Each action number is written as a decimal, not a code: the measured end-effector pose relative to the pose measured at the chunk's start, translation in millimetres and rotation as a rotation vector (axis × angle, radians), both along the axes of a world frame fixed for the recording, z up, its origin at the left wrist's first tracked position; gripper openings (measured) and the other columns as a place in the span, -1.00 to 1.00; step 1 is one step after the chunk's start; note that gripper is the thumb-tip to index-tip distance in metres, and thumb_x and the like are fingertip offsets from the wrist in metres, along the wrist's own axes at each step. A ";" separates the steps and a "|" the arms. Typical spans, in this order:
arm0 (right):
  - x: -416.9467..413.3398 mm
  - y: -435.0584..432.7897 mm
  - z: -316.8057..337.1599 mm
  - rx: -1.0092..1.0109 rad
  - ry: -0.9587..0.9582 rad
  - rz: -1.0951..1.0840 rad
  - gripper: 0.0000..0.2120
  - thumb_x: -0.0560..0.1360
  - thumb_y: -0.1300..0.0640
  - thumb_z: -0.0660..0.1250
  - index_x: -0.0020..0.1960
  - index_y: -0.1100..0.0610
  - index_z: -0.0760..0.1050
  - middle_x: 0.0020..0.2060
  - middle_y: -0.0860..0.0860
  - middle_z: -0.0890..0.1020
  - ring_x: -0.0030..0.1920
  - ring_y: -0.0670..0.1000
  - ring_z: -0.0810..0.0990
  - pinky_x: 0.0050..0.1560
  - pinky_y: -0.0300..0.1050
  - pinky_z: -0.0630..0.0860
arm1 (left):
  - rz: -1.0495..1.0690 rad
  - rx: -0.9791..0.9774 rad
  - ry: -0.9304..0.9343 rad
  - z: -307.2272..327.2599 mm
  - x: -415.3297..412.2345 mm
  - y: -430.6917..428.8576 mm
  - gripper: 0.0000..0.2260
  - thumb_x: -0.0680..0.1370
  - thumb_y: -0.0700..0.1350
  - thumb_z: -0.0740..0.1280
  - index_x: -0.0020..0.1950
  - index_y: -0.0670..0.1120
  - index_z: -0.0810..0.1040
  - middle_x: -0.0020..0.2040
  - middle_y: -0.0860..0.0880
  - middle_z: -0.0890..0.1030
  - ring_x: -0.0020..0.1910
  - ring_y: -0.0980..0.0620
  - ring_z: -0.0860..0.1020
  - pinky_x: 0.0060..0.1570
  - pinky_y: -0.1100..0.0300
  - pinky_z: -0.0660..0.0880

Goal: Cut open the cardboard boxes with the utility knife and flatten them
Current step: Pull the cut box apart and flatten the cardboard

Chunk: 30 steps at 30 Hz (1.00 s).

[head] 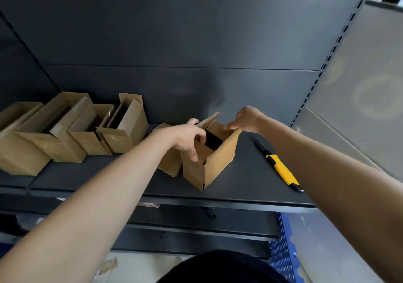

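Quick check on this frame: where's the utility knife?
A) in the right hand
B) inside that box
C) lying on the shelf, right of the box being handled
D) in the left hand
C: the utility knife lies on the shelf to the right of the box, while the left hand and right hand both hold the box's top edges.
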State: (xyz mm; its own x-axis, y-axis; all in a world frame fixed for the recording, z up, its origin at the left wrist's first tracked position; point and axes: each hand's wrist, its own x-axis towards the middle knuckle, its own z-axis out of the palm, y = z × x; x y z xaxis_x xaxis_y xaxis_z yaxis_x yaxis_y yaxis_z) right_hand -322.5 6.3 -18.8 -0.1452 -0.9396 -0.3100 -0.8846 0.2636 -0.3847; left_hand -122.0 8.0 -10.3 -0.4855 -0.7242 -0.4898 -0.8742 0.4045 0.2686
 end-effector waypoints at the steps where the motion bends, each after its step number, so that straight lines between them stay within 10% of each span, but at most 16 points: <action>1: 3.6 0.1 1.2 0.013 0.101 0.025 -0.45 0.37 -0.26 0.43 -0.06 0.25 0.49 -0.12 0.09 0.55 -0.10 0.10 0.53 -0.14 -0.08 0.45 | -0.017 -0.027 0.024 -1.2 0.1 0.8 -0.64 0.38 -0.12 0.53 0.05 0.09 0.46 0.37 -0.02 0.23 0.28 -0.14 0.37 0.06 0.03 0.46; 5: 14.2 4.7 6.5 0.090 0.279 0.050 -0.39 0.23 -0.40 0.44 -0.25 0.15 0.37 -0.29 0.01 0.47 -0.21 0.06 0.49 -0.33 -0.13 0.38 | -0.036 -0.149 0.156 -5.4 0.6 1.5 -0.66 0.34 -0.09 0.56 -0.20 0.02 0.37 0.03 0.02 0.41 -0.06 0.00 0.44 -0.26 0.17 0.37; 9: 19.2 11.7 17.6 0.136 0.331 0.091 -0.26 0.26 -0.40 0.42 0.23 0.10 0.46 -0.24 -0.02 0.47 -0.08 0.09 0.53 -0.13 -0.11 0.49 | -0.027 -0.173 0.293 -7.6 9.7 3.1 -0.64 0.34 -0.16 0.55 -0.26 -0.06 0.33 0.06 0.04 0.47 0.01 -0.03 0.48 -0.11 0.02 0.50; 12: 20.8 12.5 16.8 0.200 0.320 0.074 -0.13 0.31 -0.38 0.39 0.47 0.01 0.26 0.18 0.03 0.51 0.03 0.13 0.58 0.10 -0.06 0.56 | -0.040 -0.166 0.329 -8.8 12.1 5.4 -0.66 0.36 -0.19 0.53 -0.25 -0.07 0.34 0.13 0.06 0.49 0.05 0.00 0.47 -0.09 0.04 0.51; 17: 19.2 8.4 9.7 0.198 0.356 -0.032 -0.54 0.51 0.03 0.34 0.33 0.19 0.37 -0.13 0.05 0.42 -0.05 0.13 0.56 -0.09 -0.10 0.54 | 0.019 -0.094 0.345 -10.8 14.1 -2.0 -0.78 0.42 -0.21 0.46 -0.06 0.05 0.52 0.05 0.11 0.47 0.04 0.06 0.47 -0.10 0.15 0.48; 24: 4.7 3.9 0.8 0.048 -0.103 -0.283 -0.81 0.53 0.09 0.26 -0.08 0.24 0.41 -0.14 0.15 0.51 -0.26 0.18 0.68 -0.24 -0.05 0.66 | 0.079 -0.177 0.248 -14.5 15.3 -11.6 -0.76 0.48 -0.27 0.31 0.06 0.03 0.53 0.10 0.05 0.46 0.04 0.05 0.48 -0.12 0.21 0.45; 30: -26.0 4.8 -5.9 -0.015 -0.588 -0.513 -0.86 0.57 0.29 0.18 0.08 0.28 0.46 -0.22 0.16 0.59 -0.57 -0.04 0.59 -0.41 -0.16 0.60 | 0.224 -0.011 0.478 -20.1 20.0 -13.9 -0.85 0.50 -0.25 0.28 -0.01 -0.08 0.59 0.39 0.07 0.34 0.28 0.00 0.38 0.17 0.05 0.46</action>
